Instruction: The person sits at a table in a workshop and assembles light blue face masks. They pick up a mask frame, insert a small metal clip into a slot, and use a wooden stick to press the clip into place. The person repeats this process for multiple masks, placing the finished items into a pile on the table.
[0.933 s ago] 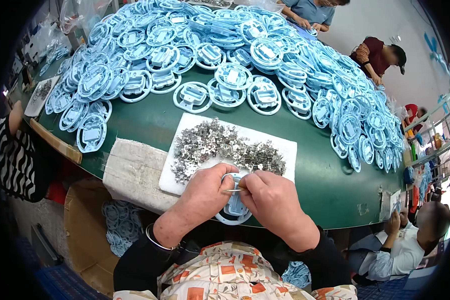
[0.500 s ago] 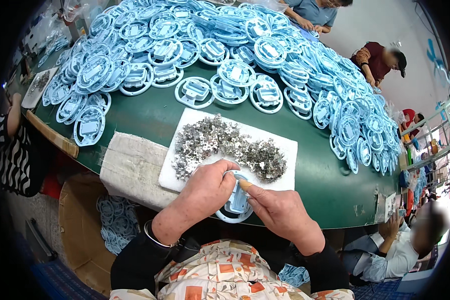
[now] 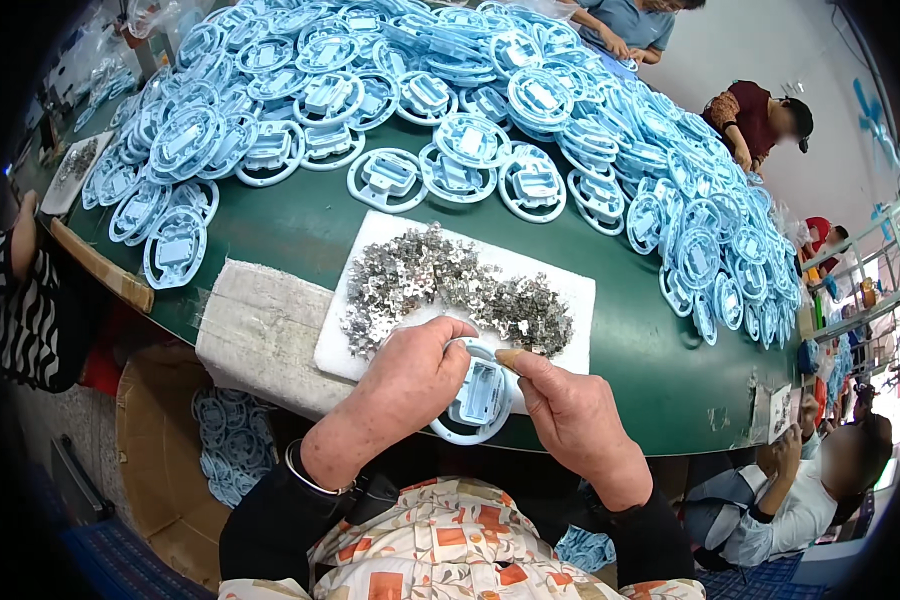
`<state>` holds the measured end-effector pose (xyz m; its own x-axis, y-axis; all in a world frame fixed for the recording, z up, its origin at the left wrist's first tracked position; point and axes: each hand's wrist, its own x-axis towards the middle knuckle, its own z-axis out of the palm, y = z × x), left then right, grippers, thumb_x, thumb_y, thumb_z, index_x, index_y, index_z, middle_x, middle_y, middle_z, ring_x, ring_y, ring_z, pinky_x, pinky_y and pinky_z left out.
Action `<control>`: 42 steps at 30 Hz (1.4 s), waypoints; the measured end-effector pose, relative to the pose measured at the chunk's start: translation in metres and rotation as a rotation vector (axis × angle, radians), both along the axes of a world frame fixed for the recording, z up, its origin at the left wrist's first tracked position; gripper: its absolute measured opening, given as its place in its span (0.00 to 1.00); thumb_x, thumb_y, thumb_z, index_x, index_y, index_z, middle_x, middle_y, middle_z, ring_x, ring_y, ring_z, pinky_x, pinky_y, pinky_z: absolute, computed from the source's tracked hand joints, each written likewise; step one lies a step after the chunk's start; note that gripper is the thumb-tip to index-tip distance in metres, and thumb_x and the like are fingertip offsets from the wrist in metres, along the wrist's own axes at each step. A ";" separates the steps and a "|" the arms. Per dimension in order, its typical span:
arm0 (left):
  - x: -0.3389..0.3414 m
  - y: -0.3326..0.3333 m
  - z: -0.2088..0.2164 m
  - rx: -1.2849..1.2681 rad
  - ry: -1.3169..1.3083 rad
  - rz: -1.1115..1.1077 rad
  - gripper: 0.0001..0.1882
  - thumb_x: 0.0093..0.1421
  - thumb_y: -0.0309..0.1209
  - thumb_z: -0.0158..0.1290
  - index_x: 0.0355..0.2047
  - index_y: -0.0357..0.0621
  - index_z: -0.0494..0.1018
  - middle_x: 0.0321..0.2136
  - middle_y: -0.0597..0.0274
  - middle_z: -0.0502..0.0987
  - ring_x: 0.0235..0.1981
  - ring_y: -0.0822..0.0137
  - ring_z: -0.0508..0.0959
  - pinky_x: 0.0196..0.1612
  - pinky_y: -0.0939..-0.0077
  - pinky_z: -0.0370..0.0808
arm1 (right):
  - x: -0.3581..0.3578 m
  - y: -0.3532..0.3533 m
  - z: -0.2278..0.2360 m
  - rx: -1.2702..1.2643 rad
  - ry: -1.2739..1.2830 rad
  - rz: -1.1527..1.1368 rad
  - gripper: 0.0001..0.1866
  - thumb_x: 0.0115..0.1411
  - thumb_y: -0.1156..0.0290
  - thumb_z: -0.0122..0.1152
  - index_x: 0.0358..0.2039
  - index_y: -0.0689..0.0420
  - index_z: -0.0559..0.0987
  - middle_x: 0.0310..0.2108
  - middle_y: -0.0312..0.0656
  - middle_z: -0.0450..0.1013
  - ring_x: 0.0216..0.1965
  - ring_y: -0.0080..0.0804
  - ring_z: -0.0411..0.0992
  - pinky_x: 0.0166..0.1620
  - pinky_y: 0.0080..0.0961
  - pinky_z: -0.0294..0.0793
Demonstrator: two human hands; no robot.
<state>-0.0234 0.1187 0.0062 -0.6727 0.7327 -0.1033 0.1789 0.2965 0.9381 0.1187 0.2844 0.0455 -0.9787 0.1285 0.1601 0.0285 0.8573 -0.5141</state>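
My left hand (image 3: 415, 375) grips a light-blue plastic wheel-shaped part (image 3: 482, 392) by its left rim, thumb near the top. The part has an oval outer ring and a rectangular recess in its middle, and is held tilted over the table edge. My right hand (image 3: 575, 415) is closed at the part's upper right rim, with a tan covering on the thumb tip. Whatever its fingers pinch is hidden. Just beyond both hands, small shiny metal clips (image 3: 405, 285) lie heaped on a white foam board (image 3: 578, 305).
A large pile of similar blue parts (image 3: 435, 95) covers the back of the green table (image 3: 650, 400). Left of the foam board lies a pale wrapped block (image 3: 260, 315). A cardboard box (image 3: 160, 460) with blue parts stands below left. Other people sit around the table.
My right thumb has moved from the middle of the blue part out to its upper right rim, uncovering the recess. The left hand keeps its grip.
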 end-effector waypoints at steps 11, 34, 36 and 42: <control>0.000 0.000 -0.003 -0.004 0.010 -0.006 0.17 0.67 0.29 0.45 0.50 0.31 0.77 0.21 0.56 0.80 0.21 0.71 0.78 0.27 0.71 0.76 | 0.001 -0.006 0.003 0.247 -0.048 0.031 0.26 0.57 0.74 0.67 0.57 0.40 0.81 0.20 0.34 0.71 0.20 0.36 0.75 0.23 0.35 0.73; 0.001 0.002 -0.001 -0.018 0.048 0.026 0.17 0.65 0.30 0.46 0.48 0.31 0.78 0.22 0.53 0.80 0.23 0.66 0.79 0.31 0.67 0.76 | 0.001 -0.003 0.004 0.412 0.023 0.079 0.26 0.52 0.73 0.69 0.53 0.44 0.83 0.17 0.32 0.68 0.19 0.31 0.73 0.23 0.32 0.72; 0.001 0.002 -0.002 -0.019 0.039 0.025 0.17 0.65 0.29 0.46 0.48 0.32 0.78 0.22 0.53 0.80 0.23 0.66 0.79 0.31 0.66 0.76 | 0.001 -0.004 0.006 0.414 -0.008 0.085 0.26 0.53 0.74 0.68 0.54 0.44 0.83 0.17 0.33 0.69 0.19 0.33 0.73 0.23 0.34 0.71; 0.000 0.001 -0.001 -0.009 0.061 0.031 0.17 0.65 0.29 0.47 0.48 0.33 0.79 0.22 0.51 0.80 0.23 0.63 0.80 0.31 0.65 0.77 | -0.004 -0.005 0.017 0.410 -0.082 0.104 0.24 0.55 0.76 0.68 0.53 0.46 0.82 0.17 0.36 0.71 0.19 0.37 0.74 0.23 0.37 0.71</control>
<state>-0.0231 0.1199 0.0055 -0.7005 0.7103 -0.0685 0.2258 0.3117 0.9230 0.1151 0.2798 0.0622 -0.9947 -0.0297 0.0985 -0.0424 0.9906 -0.1303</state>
